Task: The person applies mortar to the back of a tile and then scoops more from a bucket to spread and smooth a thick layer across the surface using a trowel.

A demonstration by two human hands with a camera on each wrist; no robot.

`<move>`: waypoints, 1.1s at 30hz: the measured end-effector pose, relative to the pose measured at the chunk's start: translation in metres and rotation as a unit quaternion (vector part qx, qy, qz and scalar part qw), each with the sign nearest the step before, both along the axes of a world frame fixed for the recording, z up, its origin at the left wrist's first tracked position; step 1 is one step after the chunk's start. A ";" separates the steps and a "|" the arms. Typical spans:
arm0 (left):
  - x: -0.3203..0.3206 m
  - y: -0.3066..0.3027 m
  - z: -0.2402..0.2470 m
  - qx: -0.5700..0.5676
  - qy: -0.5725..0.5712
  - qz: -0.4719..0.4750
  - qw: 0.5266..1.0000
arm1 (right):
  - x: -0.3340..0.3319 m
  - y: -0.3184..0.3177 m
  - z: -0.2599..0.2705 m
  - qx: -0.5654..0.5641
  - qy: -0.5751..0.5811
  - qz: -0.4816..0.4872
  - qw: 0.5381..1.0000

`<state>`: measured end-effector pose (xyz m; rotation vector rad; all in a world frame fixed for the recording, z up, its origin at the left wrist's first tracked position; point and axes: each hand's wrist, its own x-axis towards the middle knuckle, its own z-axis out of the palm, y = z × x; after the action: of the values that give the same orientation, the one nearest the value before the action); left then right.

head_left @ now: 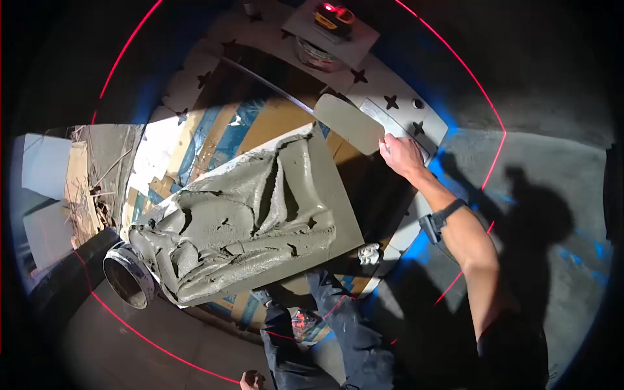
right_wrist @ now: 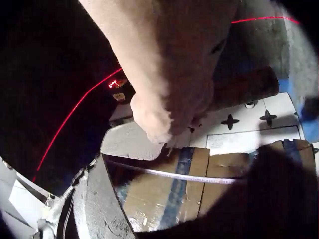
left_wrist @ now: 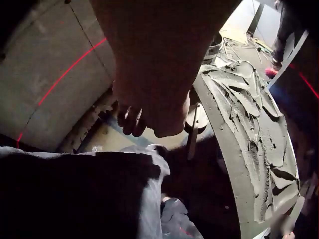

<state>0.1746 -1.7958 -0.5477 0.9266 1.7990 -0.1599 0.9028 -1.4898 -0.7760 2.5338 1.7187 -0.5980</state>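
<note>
My right hand (head_left: pixel 403 156) grips a flat trowel (head_left: pixel 351 123) at its near end, the broad blade reaching left past the far corner of a large grey tile (head_left: pixel 341 195). In the right wrist view the trowel blade (right_wrist: pixel 132 142) extends left from the curled right hand (right_wrist: pixel 154 117). Thick grey mortar (head_left: pixel 227 221) lies in ridges over most of the tile, with a bare strip along its right side. My left hand (left_wrist: pixel 154 109) hangs low beside the tile, fingers bent. Next to its thumb shows a pale round thing with a narrow bar (left_wrist: pixel 193 139); whether it is held I cannot tell.
Taped cardboard (head_left: pixel 247 130) lies beneath the tile, with a long thin straightedge (head_left: pixel 270 84) across it. An open bucket (head_left: pixel 130 279) rests at the tile's left end. At the back, a lit yellow-and-black device (head_left: pixel 333 19) sits on a board over another bucket (head_left: pixel 318 57). Patterned floor tiles (head_left: pixel 390 117) lie beyond.
</note>
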 end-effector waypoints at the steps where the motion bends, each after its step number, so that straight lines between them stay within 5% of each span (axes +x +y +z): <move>1: -0.003 -0.005 -0.001 -0.009 0.026 -0.015 1.000 | -0.006 0.015 0.026 -0.033 0.036 -0.011 0.999; 5: -0.022 -0.044 -0.019 -0.014 0.053 0.027 0.998 | -0.038 0.087 0.085 -0.126 0.150 0.120 0.973; 9: 0.000 -0.037 -0.020 0.001 0.028 0.086 0.996 | -0.093 0.161 0.072 -0.242 0.057 0.277 0.928; 10: 0.004 -0.034 -0.020 -0.002 0.076 0.017 0.997 | -0.105 0.172 0.063 -0.252 0.046 0.240 0.936; 13: 0.005 -0.037 -0.033 -0.026 0.059 0.030 0.997 | -0.118 0.192 0.011 -0.229 0.016 0.176 0.957; 15: 0.004 -0.040 -0.039 0.000 0.061 0.006 0.998 | -0.123 0.194 -0.003 -0.104 -0.021 0.109 0.988; 18: -0.003 -0.037 -0.047 0.019 0.095 -0.042 0.994 | -0.161 0.161 0.048 -0.077 0.020 0.064 0.995; 22: -0.007 -0.020 -0.050 0.064 0.130 -0.098 0.985 | -0.198 0.084 0.081 -0.107 -0.001 0.175 0.979; 24: -0.027 -0.034 -0.055 0.093 0.140 -0.147 0.975 | -0.180 0.068 0.060 -0.136 -0.061 0.147 0.978; 27: -0.046 -0.041 -0.053 0.143 0.132 -0.077 0.978 | -0.147 0.085 0.042 -0.084 -0.135 0.091 0.983; 29: -0.041 -0.015 -0.027 -0.020 0.083 0.197 0.977 | -0.127 0.108 0.025 -0.053 -0.170 0.042 0.983; 30: -0.052 -0.022 -0.023 0.082 0.121 -0.066 0.987 | -0.118 0.120 0.021 -0.056 -0.164 0.030 0.984; 33: -0.081 -0.045 -0.021 0.007 0.126 -0.015 0.992 | -0.130 0.143 0.045 -0.047 -0.057 0.032 0.997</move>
<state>0.0933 -1.8411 -0.5686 0.9779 2.0205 -0.2931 0.7726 -1.3471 -0.7314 2.3901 1.6841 -0.5069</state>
